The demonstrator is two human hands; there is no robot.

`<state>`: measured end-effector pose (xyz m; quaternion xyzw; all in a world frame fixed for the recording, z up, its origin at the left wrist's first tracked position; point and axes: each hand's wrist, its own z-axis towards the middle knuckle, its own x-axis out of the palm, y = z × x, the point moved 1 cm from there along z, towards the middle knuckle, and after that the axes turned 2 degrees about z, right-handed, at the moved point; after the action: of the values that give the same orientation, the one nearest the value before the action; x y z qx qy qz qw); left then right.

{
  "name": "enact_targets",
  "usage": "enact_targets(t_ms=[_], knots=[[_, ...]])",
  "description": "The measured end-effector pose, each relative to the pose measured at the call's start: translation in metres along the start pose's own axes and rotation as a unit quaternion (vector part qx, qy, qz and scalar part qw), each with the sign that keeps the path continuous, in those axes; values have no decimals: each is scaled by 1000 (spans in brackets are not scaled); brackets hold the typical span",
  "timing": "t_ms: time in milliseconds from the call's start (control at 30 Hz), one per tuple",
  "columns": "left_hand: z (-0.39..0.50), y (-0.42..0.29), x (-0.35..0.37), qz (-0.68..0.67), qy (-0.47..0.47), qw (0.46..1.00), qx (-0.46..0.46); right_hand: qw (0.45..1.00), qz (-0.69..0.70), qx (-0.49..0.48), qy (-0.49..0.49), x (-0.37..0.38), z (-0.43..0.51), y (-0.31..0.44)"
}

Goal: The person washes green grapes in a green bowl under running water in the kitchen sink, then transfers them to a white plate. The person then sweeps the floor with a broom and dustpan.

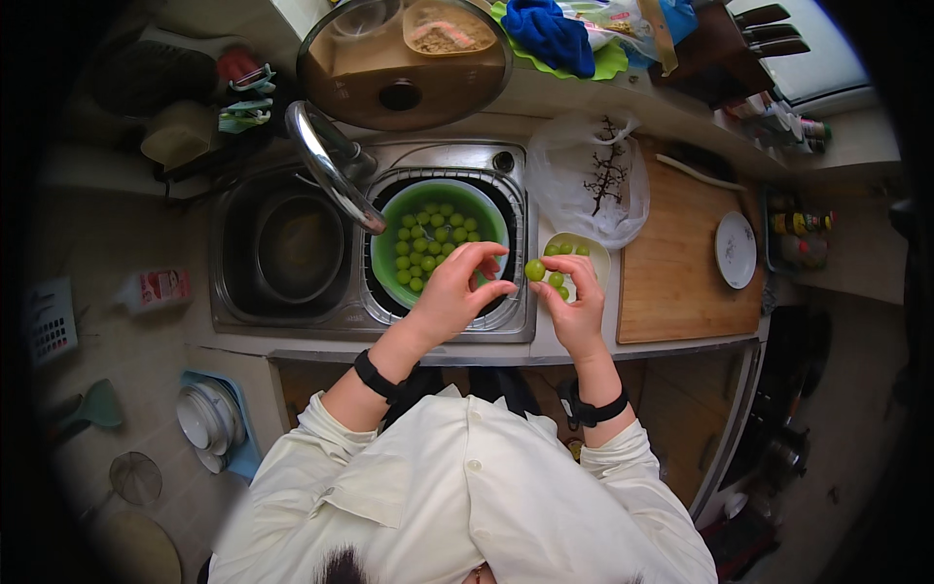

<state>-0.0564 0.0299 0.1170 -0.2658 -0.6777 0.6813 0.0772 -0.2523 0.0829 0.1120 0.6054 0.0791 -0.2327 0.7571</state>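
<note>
Between the thumb and forefinger of my right hand (pixel 576 305) is a green grape (pixel 535 270). My left hand (pixel 456 292) is over the right side of a green basin (pixel 387 255), its thumb and fingers apart with nothing between them. Many green grapes (pixel 428 262) lie in the basin, which stands in a wire rack (pixel 520 219) in the right sink bowl. Partly behind my right hand, a small pale dish (pixel 600 252) on the counter holds several more grapes. A clear plastic bag (pixel 558 182) with a bare grape stem (pixel 607 175) lies beyond that dish.
A chrome faucet (pixel 328 168) arches over the sink from behind. The left sink bowl (pixel 244 292) holds a round dark pan or basin. On the right, a wooden cutting board (pixel 678 292) carries a small white plate (pixel 735 250). A large oval lid (pixel 401 62) and a knife block (pixel 704 55) stand at the back.
</note>
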Motion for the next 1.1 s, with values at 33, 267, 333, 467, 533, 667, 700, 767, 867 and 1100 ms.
enact_targets(t_ms=[33,267,333,467,533,667,700,767,867,1100], knots=[[1,-12,0,12,-3,999,30,1000,8,-23,3,2,2,13],[-5,-37,-6,-44,50,998,-23,991,-8,-125,47,10,6,50],[-7,-36,-11,-67,84,994,-25,995,18,-82,57,12,2,52],[-7,-36,-22,-181,116,970,-118,993,87,-27,70,14,-3,51],[-7,-38,-26,-173,131,967,-131,990,112,3,85,15,-5,50],[-7,-39,-29,-261,142,940,-169,956,260,112,76,17,-9,45],[-7,-39,-28,-278,147,937,-152,953,269,117,70,17,-9,44],[-7,-39,-26,-299,148,933,-134,948,285,127,67,16,-8,42],[-8,-38,-25,-274,157,941,-123,961,247,96,83,15,-7,41],[-10,-37,-30,-357,159,909,-146,951,276,102,90,13,-6,42]])
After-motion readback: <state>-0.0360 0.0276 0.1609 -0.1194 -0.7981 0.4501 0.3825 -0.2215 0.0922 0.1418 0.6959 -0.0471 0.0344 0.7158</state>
